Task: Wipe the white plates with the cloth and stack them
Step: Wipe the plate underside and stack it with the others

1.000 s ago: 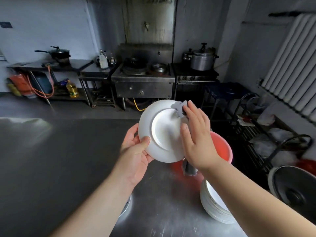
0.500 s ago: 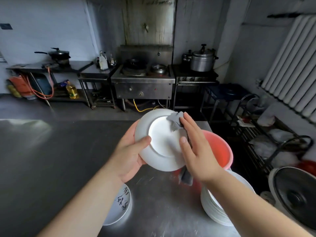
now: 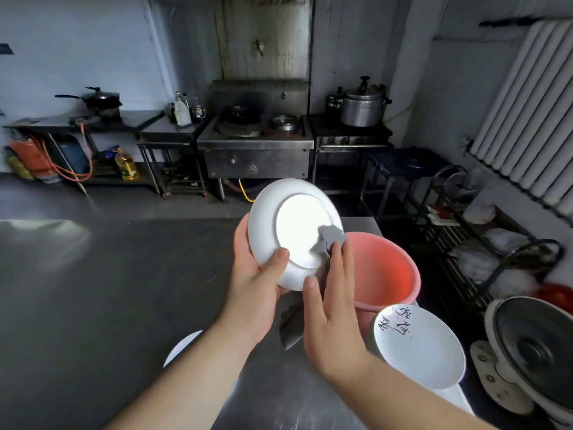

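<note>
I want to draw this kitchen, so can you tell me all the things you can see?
held plate: one, white, tilted up in the air
cloth: one, grey, on the plate's right edge
bucket: one, pink, behind the right hand
plate stack: one, white, top plate has writing, near right
table: one, steel grey, under everything
stove: one, steel, far wall
pot: one, silver, right of stove
fan: one, pale, right edge
left hand: grips the plate's lower rim
right hand: presses the cloth on the plate
</note>
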`<state>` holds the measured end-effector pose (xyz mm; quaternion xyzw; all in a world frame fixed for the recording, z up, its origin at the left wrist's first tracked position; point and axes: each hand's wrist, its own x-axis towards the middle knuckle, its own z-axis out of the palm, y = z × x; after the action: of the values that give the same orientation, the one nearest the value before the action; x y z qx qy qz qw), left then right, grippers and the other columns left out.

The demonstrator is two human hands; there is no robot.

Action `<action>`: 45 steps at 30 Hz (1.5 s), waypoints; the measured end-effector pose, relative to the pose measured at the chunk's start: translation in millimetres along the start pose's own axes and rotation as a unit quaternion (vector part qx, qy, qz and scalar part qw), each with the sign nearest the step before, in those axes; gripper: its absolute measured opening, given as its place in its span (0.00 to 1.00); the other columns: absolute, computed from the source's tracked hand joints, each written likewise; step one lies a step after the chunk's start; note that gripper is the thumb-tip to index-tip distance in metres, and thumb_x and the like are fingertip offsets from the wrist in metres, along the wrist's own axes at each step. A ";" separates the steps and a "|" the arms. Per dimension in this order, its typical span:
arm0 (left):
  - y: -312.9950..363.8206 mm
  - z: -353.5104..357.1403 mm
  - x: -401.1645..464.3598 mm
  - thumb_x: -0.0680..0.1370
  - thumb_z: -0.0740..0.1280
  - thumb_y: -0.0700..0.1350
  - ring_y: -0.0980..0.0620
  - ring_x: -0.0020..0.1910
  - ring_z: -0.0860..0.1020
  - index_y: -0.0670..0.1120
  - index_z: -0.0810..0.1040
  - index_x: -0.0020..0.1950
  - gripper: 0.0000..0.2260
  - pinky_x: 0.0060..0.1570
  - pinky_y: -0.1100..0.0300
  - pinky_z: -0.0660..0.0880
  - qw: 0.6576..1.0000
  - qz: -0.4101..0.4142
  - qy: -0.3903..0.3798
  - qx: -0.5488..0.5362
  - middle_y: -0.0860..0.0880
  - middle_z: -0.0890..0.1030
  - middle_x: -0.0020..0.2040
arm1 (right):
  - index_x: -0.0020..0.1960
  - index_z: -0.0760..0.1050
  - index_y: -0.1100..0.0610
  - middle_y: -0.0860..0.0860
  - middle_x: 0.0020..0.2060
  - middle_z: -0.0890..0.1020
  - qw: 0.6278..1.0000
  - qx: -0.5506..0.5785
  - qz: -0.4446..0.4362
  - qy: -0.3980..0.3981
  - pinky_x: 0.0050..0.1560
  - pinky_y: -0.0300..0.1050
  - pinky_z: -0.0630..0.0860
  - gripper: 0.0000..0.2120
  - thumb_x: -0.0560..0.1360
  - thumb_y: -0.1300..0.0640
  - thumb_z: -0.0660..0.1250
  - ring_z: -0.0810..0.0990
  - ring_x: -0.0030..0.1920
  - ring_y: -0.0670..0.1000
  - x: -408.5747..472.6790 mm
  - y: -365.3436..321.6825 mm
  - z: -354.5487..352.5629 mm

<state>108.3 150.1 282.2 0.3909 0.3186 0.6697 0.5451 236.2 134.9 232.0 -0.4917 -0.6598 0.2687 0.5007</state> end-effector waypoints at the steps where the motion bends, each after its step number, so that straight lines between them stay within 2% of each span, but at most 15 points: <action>1: -2.2 0.2 -1.4 0.76 0.70 0.37 0.44 0.70 0.78 0.58 0.66 0.78 0.33 0.60 0.36 0.80 1.000 -0.001 0.000 0.014 0.50 0.79 0.72 | 0.84 0.42 0.44 0.39 0.84 0.40 0.999 0.022 0.027 0.008 0.83 0.47 0.44 0.39 0.81 0.27 0.47 0.39 0.82 0.37 -4.1 2.6 2.2; 4: 0.6 -4.6 0.6 0.73 0.70 0.37 0.49 0.67 0.81 0.59 0.69 0.75 0.33 0.58 0.40 0.82 0.998 -0.013 0.000 0.060 0.53 0.82 0.68 | 0.84 0.52 0.44 0.38 0.84 0.51 0.995 0.048 0.079 0.035 0.84 0.46 0.49 0.38 0.79 0.29 0.49 0.47 0.81 0.33 23.7 1.6 -12.0; 7: 15.2 -13.3 10.5 0.75 0.71 0.41 0.47 0.66 0.82 0.60 0.75 0.72 0.27 0.51 0.39 0.83 0.997 -0.062 -0.019 0.031 0.51 0.82 0.68 | 0.84 0.61 0.51 0.41 0.83 0.58 1.000 0.018 0.001 0.006 0.83 0.46 0.54 0.33 0.83 0.38 0.53 0.54 0.81 0.35 52.8 0.5 -36.1; 10: 19.6 -19.1 11.3 0.78 0.69 0.41 0.44 0.68 0.80 0.58 0.74 0.75 0.26 0.51 0.41 0.82 0.996 -0.065 -0.040 0.036 0.48 0.81 0.70 | 0.85 0.56 0.54 0.43 0.85 0.53 0.997 -0.051 -0.048 -0.022 0.83 0.49 0.53 0.34 0.84 0.39 0.54 0.50 0.83 0.40 47.9 7.9 -40.9; 16: -5.8 -15.3 -3.8 0.78 0.67 0.37 0.43 0.69 0.80 0.56 0.71 0.76 0.28 0.54 0.42 0.82 1.000 -0.016 0.021 -0.015 0.48 0.79 0.71 | 0.85 0.36 0.56 0.50 0.83 0.32 0.992 -0.086 -0.069 -0.069 0.83 0.60 0.43 0.42 0.84 0.32 0.48 0.33 0.83 0.51 -13.8 8.8 -1.9; 20: -12.6 -6.4 -5.8 0.81 0.65 0.37 0.40 0.69 0.79 0.53 0.69 0.77 0.26 0.53 0.47 0.82 0.998 -0.013 0.009 -0.055 0.45 0.79 0.72 | 0.86 0.40 0.55 0.49 0.84 0.36 0.994 -0.102 -0.023 -0.038 0.84 0.55 0.43 0.39 0.84 0.35 0.50 0.34 0.83 0.44 30.1 -3.0 -17.7; 26: -16.9 2.0 -7.9 0.83 0.64 0.34 0.42 0.67 0.81 0.51 0.73 0.75 0.23 0.56 0.54 0.82 0.996 -0.038 0.039 -0.068 0.44 0.82 0.69 | 0.85 0.37 0.52 0.47 0.84 0.33 0.996 -0.070 -0.047 -0.007 0.83 0.56 0.43 0.42 0.83 0.30 0.50 0.34 0.84 0.49 -8.4 -3.7 10.2; 28: -12.5 1.0 -9.7 0.80 0.67 0.37 0.38 0.68 0.80 0.47 0.75 0.74 0.22 0.60 0.47 0.81 0.991 -0.087 0.025 -0.100 0.40 0.81 0.69 | 0.86 0.41 0.54 0.47 0.85 0.37 0.998 -0.048 -0.031 0.002 0.83 0.56 0.45 0.42 0.83 0.31 0.51 0.37 0.84 0.47 1.5 0.1 3.5; 30: -1.8 -2.0 -5.5 0.79 0.68 0.45 0.37 0.70 0.78 0.43 0.78 0.73 0.22 0.68 0.41 0.76 0.982 -0.141 -0.005 -0.127 0.38 0.79 0.71 | 0.86 0.52 0.55 0.48 0.85 0.50 0.999 -0.019 -0.030 0.012 0.84 0.54 0.52 0.37 0.84 0.37 0.55 0.47 0.84 0.44 27.7 0.0 -13.0; 33: 13.6 -10.8 4.7 0.80 0.67 0.51 0.41 0.67 0.81 0.42 0.76 0.74 0.25 0.63 0.43 0.80 0.978 -0.166 0.021 -0.121 0.40 0.82 0.68 | 0.80 0.68 0.57 0.48 0.80 0.67 0.998 0.003 -0.059 -0.012 0.80 0.55 0.63 0.28 0.84 0.44 0.58 0.62 0.80 0.43 60.9 -2.6 -37.8; 35: 13.2 -15.6 7.9 0.78 0.68 0.49 0.42 0.66 0.82 0.42 0.76 0.74 0.25 0.62 0.45 0.81 0.979 -0.162 0.051 -0.111 0.41 0.83 0.67 | 0.81 0.66 0.57 0.48 0.82 0.64 0.997 -0.018 -0.063 -0.039 0.81 0.54 0.61 0.29 0.84 0.44 0.57 0.60 0.81 0.43 59.2 -1.4 -38.7; 37: 5.6 -15.1 5.5 0.78 0.68 0.48 0.41 0.67 0.81 0.42 0.77 0.73 0.24 0.65 0.42 0.79 0.982 -0.139 0.067 -0.113 0.39 0.82 0.67 | 0.85 0.55 0.57 0.49 0.85 0.53 0.995 -0.056 -0.064 -0.049 0.84 0.53 0.52 0.35 0.84 0.39 0.55 0.50 0.84 0.45 33.3 1.2 -24.3; 40: -7.8 -12.4 -1.9 0.79 0.69 0.46 0.38 0.62 0.84 0.42 0.80 0.69 0.19 0.54 0.44 0.84 0.979 -0.124 0.087 -0.133 0.37 0.84 0.64 | 0.86 0.39 0.54 0.47 0.84 0.33 0.990 -0.099 -0.052 -0.088 0.83 0.54 0.41 0.43 0.82 0.29 0.47 0.33 0.83 0.49 -15.5 2.4 3.5; 42: -11.9 -9.7 -4.8 0.81 0.69 0.46 0.38 0.62 0.84 0.43 0.81 0.68 0.17 0.52 0.48 0.84 0.979 -0.135 0.078 -0.134 0.37 0.84 0.64 | 0.85 0.37 0.54 0.46 0.83 0.31 0.992 -0.091 -0.008 -0.089 0.83 0.53 0.39 0.44 0.82 0.28 0.44 0.30 0.82 0.46 -10.3 1.8 5.4; 45: -16.9 -6.0 -5.5 0.84 0.66 0.45 0.37 0.67 0.80 0.42 0.76 0.73 0.18 0.61 0.45 0.81 0.982 -0.133 0.054 -0.127 0.37 0.81 0.68 | 0.86 0.39 0.55 0.47 0.84 0.36 0.995 -0.057 0.069 -0.053 0.84 0.52 0.41 0.38 0.85 0.37 0.49 0.33 0.82 0.42 20.9 -6.4 -8.7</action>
<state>111.8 148.2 263.8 0.2362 0.3090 0.6465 0.6563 241.5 150.5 248.8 -0.5488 -0.6640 0.2908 0.4164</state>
